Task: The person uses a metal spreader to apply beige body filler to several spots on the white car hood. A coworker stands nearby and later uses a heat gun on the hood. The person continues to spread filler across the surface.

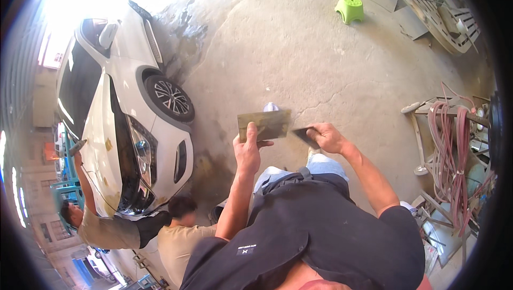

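Observation:
In front of my body, my left hand [248,154] grips a flat rectangular board [271,124], stained dull olive-brown, with the thumb on its face. My right hand [329,138] is closed on a thin dark flat piece [304,136] that looks like a putty spreader. Its edge is a short way right of the board, and the two appear apart. Whether there is any paste on the spreader cannot be made out.
At left stands a white car [115,124] with yellowish patches on its hood. Two people [115,231] are at its front, one holding a dark tool [78,147] over the hood. A green stool [350,10] stands far off; a rack of hoses [446,156] is at right.

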The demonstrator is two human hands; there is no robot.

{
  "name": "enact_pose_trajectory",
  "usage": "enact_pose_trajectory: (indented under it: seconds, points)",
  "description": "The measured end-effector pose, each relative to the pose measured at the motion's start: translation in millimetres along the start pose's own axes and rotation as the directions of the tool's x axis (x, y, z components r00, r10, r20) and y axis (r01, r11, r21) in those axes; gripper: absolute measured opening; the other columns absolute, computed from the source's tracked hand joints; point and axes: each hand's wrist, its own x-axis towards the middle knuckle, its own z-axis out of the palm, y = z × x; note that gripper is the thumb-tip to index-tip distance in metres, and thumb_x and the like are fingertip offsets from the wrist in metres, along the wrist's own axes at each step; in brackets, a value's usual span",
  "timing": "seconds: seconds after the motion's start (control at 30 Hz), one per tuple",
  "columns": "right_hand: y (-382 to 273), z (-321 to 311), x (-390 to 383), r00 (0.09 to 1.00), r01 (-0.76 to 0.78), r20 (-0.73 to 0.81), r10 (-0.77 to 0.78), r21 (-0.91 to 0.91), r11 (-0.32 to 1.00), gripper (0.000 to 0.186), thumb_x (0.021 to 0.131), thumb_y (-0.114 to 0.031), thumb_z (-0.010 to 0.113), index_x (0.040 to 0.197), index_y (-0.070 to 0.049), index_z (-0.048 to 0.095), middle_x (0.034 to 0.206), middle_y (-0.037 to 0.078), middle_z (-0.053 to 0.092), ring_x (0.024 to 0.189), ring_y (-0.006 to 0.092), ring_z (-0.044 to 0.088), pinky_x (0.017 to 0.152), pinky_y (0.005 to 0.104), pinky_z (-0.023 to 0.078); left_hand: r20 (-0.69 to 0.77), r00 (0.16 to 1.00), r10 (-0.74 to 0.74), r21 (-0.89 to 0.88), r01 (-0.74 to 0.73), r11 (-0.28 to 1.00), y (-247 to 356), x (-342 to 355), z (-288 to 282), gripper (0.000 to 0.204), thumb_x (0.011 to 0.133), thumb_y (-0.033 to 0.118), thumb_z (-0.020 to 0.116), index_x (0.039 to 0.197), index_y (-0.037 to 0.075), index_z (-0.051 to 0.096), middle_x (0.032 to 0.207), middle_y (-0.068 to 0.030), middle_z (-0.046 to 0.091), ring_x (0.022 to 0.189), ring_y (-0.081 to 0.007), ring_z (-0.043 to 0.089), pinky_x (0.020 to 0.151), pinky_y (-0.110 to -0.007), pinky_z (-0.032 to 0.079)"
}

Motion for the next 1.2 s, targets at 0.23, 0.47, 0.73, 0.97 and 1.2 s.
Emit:
enact_pose_trajectory:
  seconds: [0.23, 0.47, 0.73, 0.97, 1.2]
  points:
    - [-76, -5, 10, 0.671, 0.474, -0.350, -0.653, -0.474, 0.742, 0.029, 0.098, -0.012, 0.065, 0.124, -0.008, 0.075, 0.102, 0.014, 0.074, 0.088, 0.0318, 0.074, 0.072, 0.0405, 0.061, 0.258, 0.940, 0.221, 0.584, -0.334, 0.740, -71, 20, 50, 0.027, 0.107, 0.015, 0.059, 0.125, -0.004, 0.064, 0.096, -0.0199, 0.074, 0.090, -0.0205, 0.071, 0.078, -0.037, 0.056]
    - [-45, -33, 24, 0.622, 0.367, -0.443, -0.646, -0.563, 0.740, 0.037, 0.089, -0.010, 0.069, 0.125, -0.009, 0.076, 0.105, 0.012, 0.074, 0.089, 0.0283, 0.075, 0.070, 0.0374, 0.062, 0.257, 0.915, 0.311, 0.515, -0.402, 0.757, -46, 32, 105, 0.021, 0.108, 0.013, 0.054, 0.117, -0.002, 0.065, 0.076, -0.0217, 0.066, 0.066, -0.0290, 0.064, 0.065, -0.041, 0.051]
    - [83, -155, 86, 0.815, 0.324, -0.377, 0.439, 0.926, 0.194, 0.033, 0.109, -0.023, 0.047, 0.128, -0.002, 0.064, 0.080, 0.005, 0.059, 0.065, 0.0180, 0.056, 0.054, 0.0342, 0.049, 0.374, 0.901, 0.219, 0.642, -0.422, 0.640, -30, 63, 131, 0.040, 0.101, 0.002, 0.060, 0.141, -0.001, 0.060, 0.119, -0.0237, 0.072, 0.107, -0.0325, 0.073, 0.091, -0.037, 0.056]
    - [62, -195, 162, 0.861, 0.218, -0.204, 0.466, 0.976, 0.024, 0.051, 0.106, -0.047, 0.046, 0.124, -0.002, 0.060, 0.074, 0.005, 0.057, 0.053, 0.0159, 0.052, 0.041, 0.0291, 0.042, 0.797, 0.505, 0.332, 0.444, -0.862, 0.246, -37, 124, 205, 0.069, 0.079, -0.010, 0.065, 0.146, -0.006, 0.052, 0.144, -0.0237, 0.062, 0.129, -0.0379, 0.063, 0.109, -0.045, 0.051]
    - [84, -168, 184, 0.786, -0.275, -0.568, 0.245, 0.034, 0.961, 0.030, 0.104, -0.030, 0.064, 0.094, -0.002, 0.069, 0.080, 0.010, 0.066, 0.066, 0.0201, 0.057, 0.063, 0.0401, 0.047, 0.589, 0.645, 0.487, 0.526, -0.763, 0.375, -18, 230, 210, 0.069, 0.079, -0.012, 0.061, 0.147, -0.006, 0.051, 0.142, -0.0248, 0.062, 0.128, -0.0387, 0.064, 0.105, -0.044, 0.054]
